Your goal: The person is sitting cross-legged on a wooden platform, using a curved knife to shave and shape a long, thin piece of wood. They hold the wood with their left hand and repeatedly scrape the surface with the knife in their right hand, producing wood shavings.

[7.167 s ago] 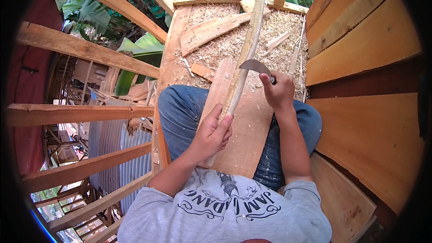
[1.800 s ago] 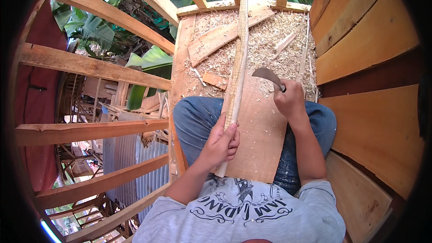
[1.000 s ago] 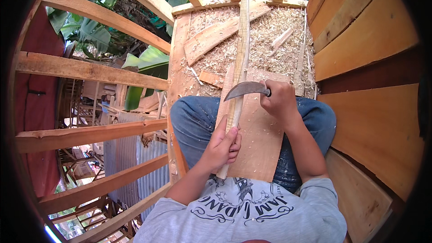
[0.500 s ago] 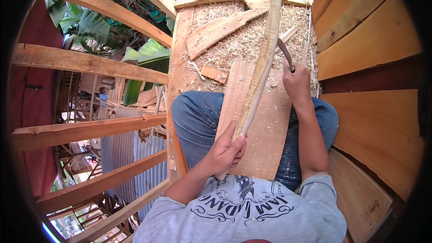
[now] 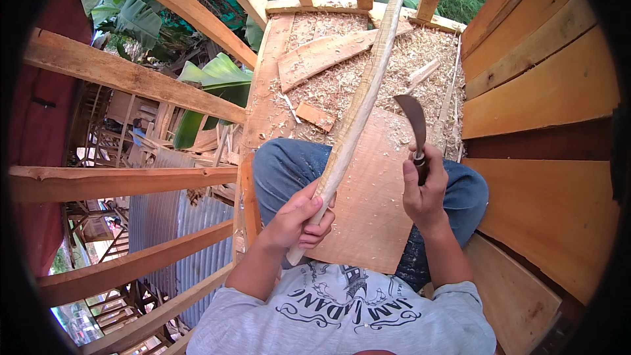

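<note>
My left hand (image 5: 307,219) is wrapped round the lower part of a long, pale, slightly curved wooden stick (image 5: 358,102), which slants up and away to the right. In my right hand (image 5: 425,190) I grip the dark handle of a small curved knife (image 5: 413,120). Its hooked blade points up and bends to the left, apart from the stick. Across my lap lies a flat wooden board (image 5: 371,204), partly behind the stick, with a few shavings on it.
Wood shavings (image 5: 348,59) cover the plank floor ahead, where a tapered board (image 5: 322,59), a small block (image 5: 315,117) and a thin offcut (image 5: 422,73) lie. Wooden rails (image 5: 131,184) run along the left and far sides. A plank wall (image 5: 539,197) stands close at the right.
My right hand has drawn the knife back toward me and away from the stick, turning the blade upright. The stick's lower end has shifted left and nearer my body.
</note>
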A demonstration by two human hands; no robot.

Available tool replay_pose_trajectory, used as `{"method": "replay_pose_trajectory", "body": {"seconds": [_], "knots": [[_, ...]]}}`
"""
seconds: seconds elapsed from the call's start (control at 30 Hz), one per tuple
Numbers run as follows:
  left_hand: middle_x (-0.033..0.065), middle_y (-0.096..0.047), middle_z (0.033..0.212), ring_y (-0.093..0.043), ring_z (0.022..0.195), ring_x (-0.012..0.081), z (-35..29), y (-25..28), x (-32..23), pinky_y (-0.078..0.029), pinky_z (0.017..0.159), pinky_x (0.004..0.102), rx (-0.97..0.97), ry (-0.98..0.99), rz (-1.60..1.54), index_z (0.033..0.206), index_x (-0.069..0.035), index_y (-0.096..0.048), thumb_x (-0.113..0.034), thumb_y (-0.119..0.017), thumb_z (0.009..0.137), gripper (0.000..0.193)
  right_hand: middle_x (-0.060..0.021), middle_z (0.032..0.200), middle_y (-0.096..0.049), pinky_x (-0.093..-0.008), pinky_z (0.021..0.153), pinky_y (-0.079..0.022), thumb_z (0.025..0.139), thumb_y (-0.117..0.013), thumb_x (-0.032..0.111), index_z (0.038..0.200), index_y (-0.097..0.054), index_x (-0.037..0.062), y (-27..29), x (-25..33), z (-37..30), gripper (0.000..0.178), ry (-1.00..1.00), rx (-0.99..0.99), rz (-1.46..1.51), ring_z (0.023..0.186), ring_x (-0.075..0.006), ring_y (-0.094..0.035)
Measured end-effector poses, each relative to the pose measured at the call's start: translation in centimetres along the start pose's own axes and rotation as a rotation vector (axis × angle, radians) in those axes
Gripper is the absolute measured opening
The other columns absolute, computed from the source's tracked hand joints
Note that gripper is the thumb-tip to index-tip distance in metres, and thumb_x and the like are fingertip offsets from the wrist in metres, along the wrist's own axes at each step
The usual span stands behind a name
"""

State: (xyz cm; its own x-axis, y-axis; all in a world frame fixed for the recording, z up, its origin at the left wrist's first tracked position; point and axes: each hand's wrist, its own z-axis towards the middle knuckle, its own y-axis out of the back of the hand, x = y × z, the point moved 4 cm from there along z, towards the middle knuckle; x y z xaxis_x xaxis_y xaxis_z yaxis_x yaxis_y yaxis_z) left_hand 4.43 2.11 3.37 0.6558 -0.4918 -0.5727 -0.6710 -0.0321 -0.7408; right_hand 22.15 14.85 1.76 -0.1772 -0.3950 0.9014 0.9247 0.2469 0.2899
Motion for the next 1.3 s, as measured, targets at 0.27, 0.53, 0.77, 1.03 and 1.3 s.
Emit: {"method": "replay_pose_trajectory", "body": {"seconds": [0.27, 0.53, 0.77, 1.03, 1.3], "knots": [[-0.0019, -0.03, 0.057, -0.023, 0.041, 0.0037, -1.0, 1.0, -0.7, -0.023, 0.034, 0.0187, 0.026, 0.026, 0.133, 0.114, -0.011, -0.038, -0.036, -0.039, 0.099, 0.029, -0.0111, 0.07, -0.058, -0.0319, 0.047, -0.045, 0.074, -0.071, 0.003, 0.108, -0.058, 0.0009, -1.7, 1.9, 0.6, 0.036, 0.345, 0.163, -0.221, 0.054, -0.0226, -0.059], [-0.0026, -0.03, 0.057, -0.023, 0.042, 0.0039, -1.9, 2.7, -1.1, -0.024, 0.035, 0.0191, 0.066, 0.032, 0.14, 0.11, -0.011, -0.038, -0.031, -0.036, 0.101, 0.022, -0.0128, 0.068, -0.055, -0.0324, 0.047, -0.044, 0.072, -0.073, 0.004, 0.107, -0.057, -0.0007, -3.1, 2.2, 0.1, 0.038, 0.345, 0.246, -0.25, 0.052, -0.025, -0.057], [-0.0032, -0.03, 0.057, -0.023, 0.041, 0.0035, -1.5, 5.2, -0.7, -0.023, 0.034, 0.0187, -0.033, 0.073, 0.202, 0.115, -0.01, -0.038, -0.034, -0.04, 0.099, 0.029, -0.0102, 0.065, -0.055, -0.0324, 0.045, -0.043, 0.074, -0.071, 0.004, 0.104, -0.06, 0.0017, -4.2, 2.3, 0.1, 0.032, 0.216, 0.25, -0.252, 0.049, -0.0208, -0.054], [-0.0032, -0.029, 0.053, -0.024, 0.038, 0.0036, -0.2, 7.8, -0.1, -0.022, 0.031, 0.0186, 0.003, 0.068, 0.122, 0.11, -0.007, -0.039, -0.038, -0.047, 0.096, 0.034, -0.01, 0.068, -0.058, -0.0325, 0.047, -0.045, 0.075, -0.07, 0.003, 0.103, -0.061, 0.0038, -5.4, 1.7, -0.2, 0.03, 0.225, 0.367, -0.354, 0.055, -0.0212, -0.059], [-0.0034, -0.028, 0.051, -0.026, 0.036, 0.0039, -0.1, 9.0, 0.1, -0.023, 0.028, 0.0191, 0.085, 0.014, -0.007, 0.104, -0.007, -0.038, -0.036, -0.048, 0.095, 0.032, -0.0112, 0.068, -0.056, -0.0314, 0.046, -0.043, 0.075, -0.07, 0.003, 0.104, -0.059, 0.0027, -6.3, 1.4, -0.5, 0.031, 0.36, 0.475, -0.436, 0.052, -0.0212, -0.057]]}}
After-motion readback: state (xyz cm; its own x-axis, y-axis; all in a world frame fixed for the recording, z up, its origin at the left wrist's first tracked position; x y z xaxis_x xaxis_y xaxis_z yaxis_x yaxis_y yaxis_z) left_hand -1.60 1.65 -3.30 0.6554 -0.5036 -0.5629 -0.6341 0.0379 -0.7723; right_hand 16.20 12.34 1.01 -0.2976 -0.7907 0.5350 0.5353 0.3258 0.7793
